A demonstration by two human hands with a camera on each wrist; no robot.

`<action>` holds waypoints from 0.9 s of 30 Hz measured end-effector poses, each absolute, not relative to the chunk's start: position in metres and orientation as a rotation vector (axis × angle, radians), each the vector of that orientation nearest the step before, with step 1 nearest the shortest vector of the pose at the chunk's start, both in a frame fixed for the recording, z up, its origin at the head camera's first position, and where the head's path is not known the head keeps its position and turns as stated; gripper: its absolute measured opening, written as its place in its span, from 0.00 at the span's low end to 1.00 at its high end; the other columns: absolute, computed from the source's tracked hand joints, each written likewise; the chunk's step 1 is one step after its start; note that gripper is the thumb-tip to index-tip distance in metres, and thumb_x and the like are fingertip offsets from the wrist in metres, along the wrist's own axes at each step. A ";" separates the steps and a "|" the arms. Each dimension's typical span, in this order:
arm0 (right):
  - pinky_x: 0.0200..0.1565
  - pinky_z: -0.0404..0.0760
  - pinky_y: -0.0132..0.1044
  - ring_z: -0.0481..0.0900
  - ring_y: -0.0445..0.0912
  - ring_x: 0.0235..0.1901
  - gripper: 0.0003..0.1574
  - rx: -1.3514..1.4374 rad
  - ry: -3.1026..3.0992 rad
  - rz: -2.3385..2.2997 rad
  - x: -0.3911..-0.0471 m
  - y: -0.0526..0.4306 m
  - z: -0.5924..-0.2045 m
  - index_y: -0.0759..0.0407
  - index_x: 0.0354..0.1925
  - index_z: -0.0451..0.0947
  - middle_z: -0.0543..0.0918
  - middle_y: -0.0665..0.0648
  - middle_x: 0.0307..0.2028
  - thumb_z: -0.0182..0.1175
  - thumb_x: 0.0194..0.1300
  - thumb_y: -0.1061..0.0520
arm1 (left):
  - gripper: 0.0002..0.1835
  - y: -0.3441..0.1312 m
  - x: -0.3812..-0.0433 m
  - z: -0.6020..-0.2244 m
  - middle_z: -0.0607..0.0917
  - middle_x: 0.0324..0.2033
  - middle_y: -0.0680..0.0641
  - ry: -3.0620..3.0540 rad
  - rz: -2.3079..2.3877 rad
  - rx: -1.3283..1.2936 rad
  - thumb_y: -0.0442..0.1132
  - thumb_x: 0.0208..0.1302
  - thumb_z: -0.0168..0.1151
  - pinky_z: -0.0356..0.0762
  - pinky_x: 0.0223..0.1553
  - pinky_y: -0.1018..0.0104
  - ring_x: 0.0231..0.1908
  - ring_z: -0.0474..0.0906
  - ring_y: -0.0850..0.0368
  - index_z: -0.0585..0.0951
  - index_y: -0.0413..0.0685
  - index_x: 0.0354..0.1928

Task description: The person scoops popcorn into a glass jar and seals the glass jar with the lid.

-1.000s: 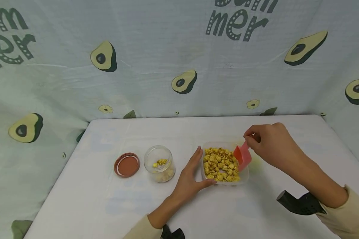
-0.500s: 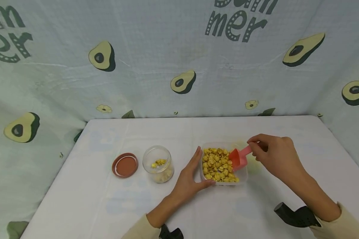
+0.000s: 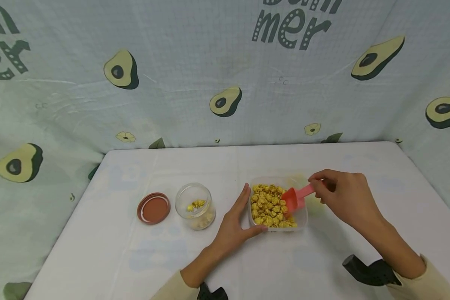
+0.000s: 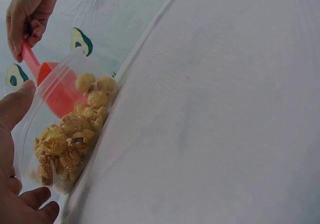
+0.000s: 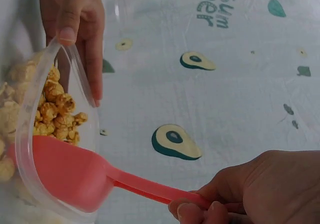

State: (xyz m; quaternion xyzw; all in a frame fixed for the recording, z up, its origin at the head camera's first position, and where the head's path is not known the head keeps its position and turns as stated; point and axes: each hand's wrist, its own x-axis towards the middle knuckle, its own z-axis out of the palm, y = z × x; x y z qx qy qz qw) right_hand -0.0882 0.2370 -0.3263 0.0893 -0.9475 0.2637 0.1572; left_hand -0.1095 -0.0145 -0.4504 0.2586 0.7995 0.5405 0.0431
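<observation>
A clear plastic container (image 3: 304,221) of yellow popcorn (image 3: 266,204) stands on the table. My left hand (image 3: 232,227) rests against its left side, fingers extended along the wall and thumb at the near edge. In the right wrist view, that thumb (image 5: 69,26) touches the rim. My right hand (image 3: 343,191) pinches the handle end of a pink scoop (image 3: 294,200). The scoop's bowl (image 5: 70,176) is inside the container against the popcorn, its handle slanting up over the right rim. The scoop hides part of the popcorn.
Left of the container stands an uncovered clear jar (image 3: 196,208) with some popcorn inside. Beside it lies a reddish-brown lid (image 3: 153,208). A white cloth covers the table (image 3: 165,266), and an avocado-printed curtain (image 3: 172,112) hangs behind.
My right hand has lowered and tilted the scoop's handle down, moving the bowl leftward into the popcorn. The popcorn is bunched more to the left. My left hand keeps its place at the container.
</observation>
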 end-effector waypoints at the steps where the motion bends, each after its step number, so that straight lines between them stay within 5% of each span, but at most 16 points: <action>1: 0.15 0.68 0.32 0.72 0.37 0.16 0.04 0.264 -2.717 0.737 -0.087 0.236 -0.325 0.59 0.34 0.84 0.77 0.44 0.16 0.62 0.63 0.62 | 0.54 -0.015 -0.109 -0.450 0.47 0.74 0.52 2.441 1.653 0.786 0.48 0.54 0.73 0.49 0.69 0.53 0.71 0.43 0.61 0.49 0.49 0.75; 7: 0.17 0.67 0.32 0.68 0.40 0.16 0.04 0.321 -2.731 0.670 -0.090 0.228 -0.321 0.61 0.34 0.84 0.76 0.46 0.17 0.62 0.61 0.64 | 0.53 -0.015 -0.109 -0.450 0.47 0.74 0.53 2.445 1.656 0.796 0.47 0.54 0.73 0.50 0.69 0.53 0.71 0.43 0.60 0.50 0.48 0.75; 27: 0.26 0.82 0.33 0.83 0.50 0.25 0.22 -0.264 -2.656 1.337 -0.070 0.248 -0.385 0.64 0.48 0.80 0.85 0.59 0.29 0.56 0.70 0.47 | 0.53 -0.014 -0.108 -0.448 0.47 0.74 0.48 2.423 1.689 0.823 0.45 0.54 0.73 0.51 0.69 0.52 0.72 0.43 0.58 0.50 0.46 0.75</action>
